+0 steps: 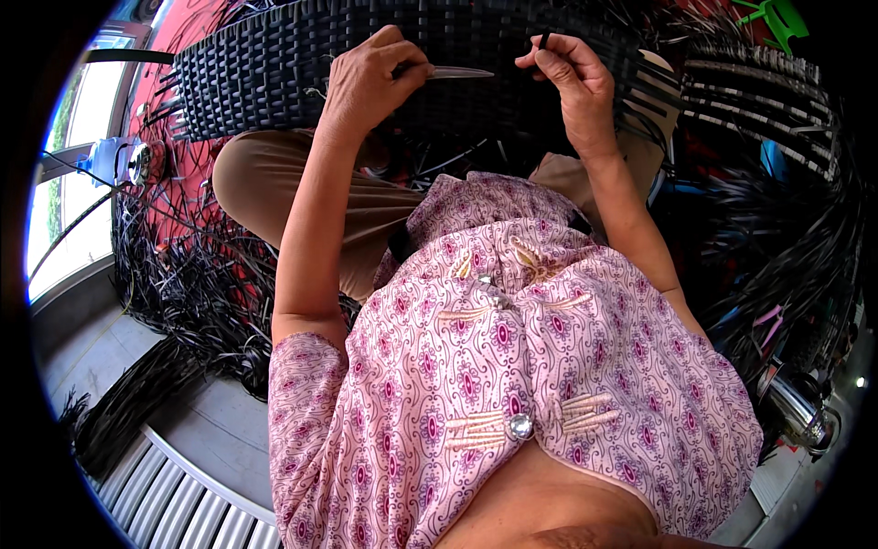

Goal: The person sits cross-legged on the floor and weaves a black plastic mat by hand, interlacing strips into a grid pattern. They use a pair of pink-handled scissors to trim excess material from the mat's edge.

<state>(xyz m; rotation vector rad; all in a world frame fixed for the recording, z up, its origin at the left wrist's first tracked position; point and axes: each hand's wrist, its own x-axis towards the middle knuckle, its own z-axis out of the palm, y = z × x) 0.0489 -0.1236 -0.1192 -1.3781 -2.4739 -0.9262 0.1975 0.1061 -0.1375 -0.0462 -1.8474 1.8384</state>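
The left hand [370, 78] grips a blade [462, 72] jutting toward three o'clock from its fingers; the right hand [572, 78] pinches a strip [544, 41], showing at twelve.

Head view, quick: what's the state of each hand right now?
Left hand: closed, holding a pointed metal tool.
Right hand: closed, pinching a black strip.

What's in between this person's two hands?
In the head view, a pointed metal blade juts from the left hand partway toward the right hand; the black woven panel lies behind.
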